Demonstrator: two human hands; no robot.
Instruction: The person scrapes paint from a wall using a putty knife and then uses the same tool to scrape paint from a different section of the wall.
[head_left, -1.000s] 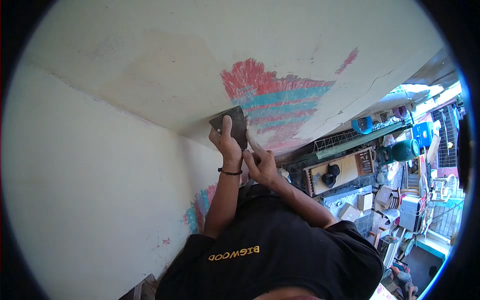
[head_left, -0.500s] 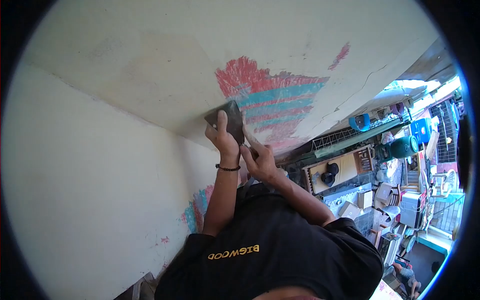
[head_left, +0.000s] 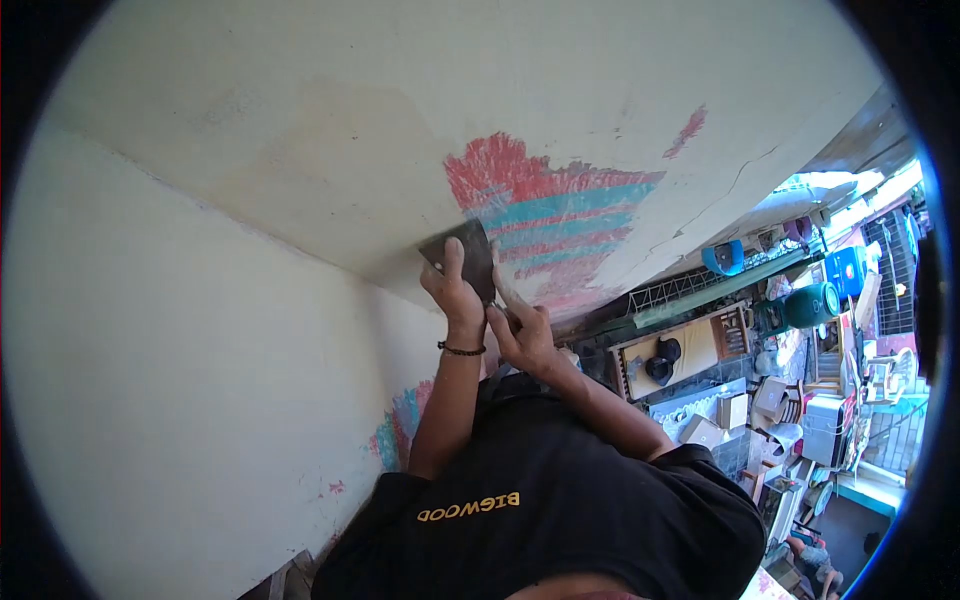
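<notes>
My left hand (head_left: 460,297), with a dark beaded bracelet at its wrist, grips a dark flat scraper plate (head_left: 468,250), its thumb lying over the face. The plate is tilted close to the pale wall (head_left: 330,180), near the inner corner; contact is not clear. Along the plate's right lower edge is my right hand (head_left: 525,340), index finger stretched forward and the other fingers curled. What these curled fingers hold, if anything, is hidden. Just beyond the plate, a patch of red and turquoise striped paint (head_left: 560,210) shows scraped, ragged edges.
A second wall (head_left: 200,330) meets the first at the left, with another coloured patch (head_left: 405,420) low down. A long crack (head_left: 715,210) runs along the right wall. Far below right are a bench with a tan top (head_left: 690,352), a green barrel (head_left: 812,303), boxes and a person (head_left: 815,560).
The whole view has shifted slightly, so wall, plate and hands appear a little lower and further right. Both hands keep nearly the same pose on the plate.
</notes>
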